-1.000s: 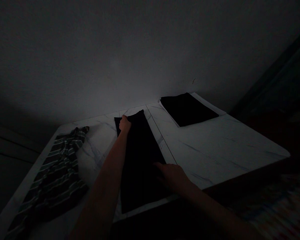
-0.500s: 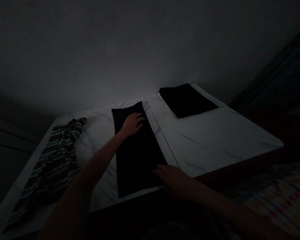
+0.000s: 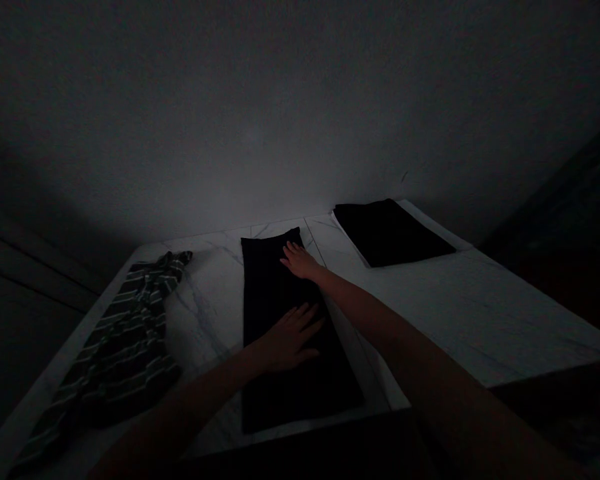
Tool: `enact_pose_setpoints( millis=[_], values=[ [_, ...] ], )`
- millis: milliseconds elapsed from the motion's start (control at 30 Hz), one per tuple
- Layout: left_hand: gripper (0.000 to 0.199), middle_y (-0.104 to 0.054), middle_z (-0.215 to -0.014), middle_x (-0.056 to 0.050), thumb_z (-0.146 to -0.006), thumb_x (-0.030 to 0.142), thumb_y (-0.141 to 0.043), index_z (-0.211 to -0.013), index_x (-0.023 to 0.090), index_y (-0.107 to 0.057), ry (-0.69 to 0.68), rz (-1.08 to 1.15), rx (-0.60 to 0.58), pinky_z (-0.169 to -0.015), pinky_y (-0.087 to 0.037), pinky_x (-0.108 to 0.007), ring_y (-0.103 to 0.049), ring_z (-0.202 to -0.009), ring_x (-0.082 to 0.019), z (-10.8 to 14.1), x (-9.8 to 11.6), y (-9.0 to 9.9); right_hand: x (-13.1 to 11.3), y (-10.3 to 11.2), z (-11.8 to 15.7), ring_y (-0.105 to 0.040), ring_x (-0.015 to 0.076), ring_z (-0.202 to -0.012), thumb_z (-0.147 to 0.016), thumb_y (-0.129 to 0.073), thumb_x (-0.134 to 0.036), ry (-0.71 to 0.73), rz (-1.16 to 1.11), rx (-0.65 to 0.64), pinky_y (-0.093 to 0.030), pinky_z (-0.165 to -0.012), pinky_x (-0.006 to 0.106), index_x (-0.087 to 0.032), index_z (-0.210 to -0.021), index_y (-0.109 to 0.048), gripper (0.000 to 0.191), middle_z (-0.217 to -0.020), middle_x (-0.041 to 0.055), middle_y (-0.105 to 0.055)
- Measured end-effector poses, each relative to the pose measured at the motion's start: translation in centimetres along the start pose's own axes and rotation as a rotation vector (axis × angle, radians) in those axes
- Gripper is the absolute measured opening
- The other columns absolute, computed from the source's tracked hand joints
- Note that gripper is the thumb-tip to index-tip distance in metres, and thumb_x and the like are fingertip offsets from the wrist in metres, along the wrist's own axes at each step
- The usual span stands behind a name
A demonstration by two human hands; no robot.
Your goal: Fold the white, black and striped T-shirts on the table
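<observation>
A dark folded garment [image 3: 267,300] lies flat in a long strip on the marble-patterned table, its kind hard to make out in the dim light. My left hand [image 3: 287,339] rests on its middle with fingers spread. Farther up, close to the far right corner of the cloth, my right hand [image 3: 300,260] lies flat with its fingers stretched out. Neither hand grips the fabric.
A striped garment [image 3: 125,340] lies rumpled on the left of the table. At the back right is a stack of folded dark cloth [image 3: 393,233] with white edges beneath. The white table [image 3: 455,313] stands against a grey wall [image 3: 250,120].
My left hand has slid from the upper part of the dark garment down to its middle. My right hand has gone from the near right corner to the far end. The view has shifted.
</observation>
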State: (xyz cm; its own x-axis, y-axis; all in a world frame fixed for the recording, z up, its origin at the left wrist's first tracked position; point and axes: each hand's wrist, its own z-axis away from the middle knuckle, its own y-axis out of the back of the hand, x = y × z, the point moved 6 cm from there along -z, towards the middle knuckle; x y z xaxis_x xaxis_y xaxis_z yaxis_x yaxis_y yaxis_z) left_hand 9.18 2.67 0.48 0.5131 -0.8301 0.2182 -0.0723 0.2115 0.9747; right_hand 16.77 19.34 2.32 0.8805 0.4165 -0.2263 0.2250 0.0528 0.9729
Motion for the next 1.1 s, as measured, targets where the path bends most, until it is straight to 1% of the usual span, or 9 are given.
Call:
enact_pose_setpoints(
  millis=[200, 300, 367, 467, 533, 633, 767, 867, 1100],
  values=[
    [0.068, -0.008, -0.162, -0.001, -0.094, 0.062, -0.038, -0.156, 0.040, -0.018, -0.047, 0.110, -0.001, -0.123, -0.015, -0.051, -0.005, -0.151, -0.028, 1.9, 1.5, 0.1, 1.3, -1.7, -4.6, -0.016, 0.0309, -0.149, -0.103, -0.027, -0.048, -0.124, 0.050, 0.026, -0.011, -0.120, 0.045, -0.011, -0.155, -0.028, 0.063, -0.162, 0.0167, -0.019],
    [0.052, -0.038, -0.155, 0.003, -0.095, 0.059, -0.040, -0.144, 0.044, -0.044, -0.079, 0.212, -0.016, -0.121, -0.027, -0.046, -0.028, -0.147, -0.026, 1.8, 1.2, 1.5, 1.5, -1.9, -4.5, -0.014, 0.0287, -0.150, -0.104, -0.025, -0.048, -0.122, 0.031, 0.017, -0.010, -0.121, 0.045, -0.014, -0.155, -0.027, 0.062, -0.163, 0.0142, -0.018],
    [0.037, -0.067, -0.129, 0.000, -0.098, 0.049, -0.041, -0.119, 0.037, -0.068, 0.056, 0.227, 0.036, -0.108, -0.043, -0.039, -0.056, -0.126, -0.024, 1.0, -0.9, 3.3, 1.3, -2.0, -3.6, -0.014, 0.0277, -0.150, -0.104, -0.025, -0.045, -0.120, 0.016, 0.033, -0.011, -0.121, 0.044, -0.010, -0.155, -0.027, 0.061, -0.163, 0.0157, -0.018],
    [0.032, -0.074, -0.100, -0.004, -0.098, 0.034, -0.041, -0.097, 0.025, -0.072, 0.451, 0.123, 0.250, -0.090, -0.051, -0.032, -0.068, -0.097, -0.020, -0.7, -6.9, 6.9, 0.7, -2.3, -1.6, -0.018, 0.0282, -0.149, -0.104, -0.027, -0.037, -0.155, 0.003, 0.088, -0.015, -0.120, 0.042, 0.000, -0.152, -0.028, 0.060, -0.161, 0.0215, -0.020],
    [0.027, -0.072, -0.106, -0.005, -0.098, 0.028, -0.042, -0.101, 0.023, -0.068, 0.669, 0.048, 0.361, -0.090, -0.049, -0.029, -0.066, -0.101, -0.019, -2.0, -11.0, 8.9, 0.3, -2.5, -0.3, -0.021, 0.0288, -0.148, -0.103, -0.028, -0.032, -0.189, 0.006, 0.112, -0.018, -0.119, 0.042, 0.003, -0.150, -0.029, 0.059, -0.159, 0.0236, -0.024],
    [0.025, -0.067, -0.119, -0.010, -0.096, 0.028, -0.046, -0.111, 0.020, -0.064, 0.873, -0.025, 0.406, -0.096, -0.046, -0.031, -0.061, -0.114, -0.022, -4.5, -15.9, 10.6, 0.3, -2.1, 0.4, -0.027, 0.0274, -0.146, -0.103, -0.027, -0.027, -0.223, 0.013, 0.122, -0.024, -0.117, 0.039, 0.001, -0.149, -0.033, 0.055, -0.158, 0.0222, -0.028],
    [0.032, -0.063, -0.123, -0.022, -0.094, 0.034, -0.051, -0.115, 0.012, -0.062, 1.023, -0.063, 0.407, -0.097, -0.045, -0.042, -0.057, -0.121, -0.033, -7.0, -19.3, 11.0, 1.8, -0.3, -1.0, -0.044, 0.0255, -0.136, -0.098, -0.028, -0.013, -0.296, 0.014, 0.131, -0.038, -0.106, 0.034, -0.001, -0.148, -0.035, 0.052, -0.155, 0.0231, -0.033],
    [0.031, -0.066, -0.118, -0.021, -0.089, 0.034, -0.059, -0.111, 0.012, -0.064, 1.076, -0.060, 0.380, -0.099, -0.043, -0.046, -0.057, -0.121, -0.036, -7.9, -20.5, 10.4, 3.1, 0.6, -2.5, -0.046, 0.0259, -0.135, -0.096, -0.030, -0.009, -0.302, 0.026, 0.150, -0.038, -0.106, 0.036, -0.001, -0.146, -0.038, 0.052, -0.153, 0.0232, -0.038],
    [0.025, -0.067, -0.118, -0.015, -0.095, 0.024, -0.048, -0.117, 0.017, -0.060, 1.098, -0.046, 0.338, -0.084, -0.051, -0.029, -0.066, -0.110, -0.023, -7.1, -23.1, 9.0, 4.9, -1.1, -3.7, -0.028, 0.0281, -0.146, -0.103, -0.029, -0.029, -0.301, 0.022, 0.163, -0.021, -0.117, 0.043, -0.011, -0.154, -0.029, 0.054, -0.159, 0.0150, -0.028]
  ],
)
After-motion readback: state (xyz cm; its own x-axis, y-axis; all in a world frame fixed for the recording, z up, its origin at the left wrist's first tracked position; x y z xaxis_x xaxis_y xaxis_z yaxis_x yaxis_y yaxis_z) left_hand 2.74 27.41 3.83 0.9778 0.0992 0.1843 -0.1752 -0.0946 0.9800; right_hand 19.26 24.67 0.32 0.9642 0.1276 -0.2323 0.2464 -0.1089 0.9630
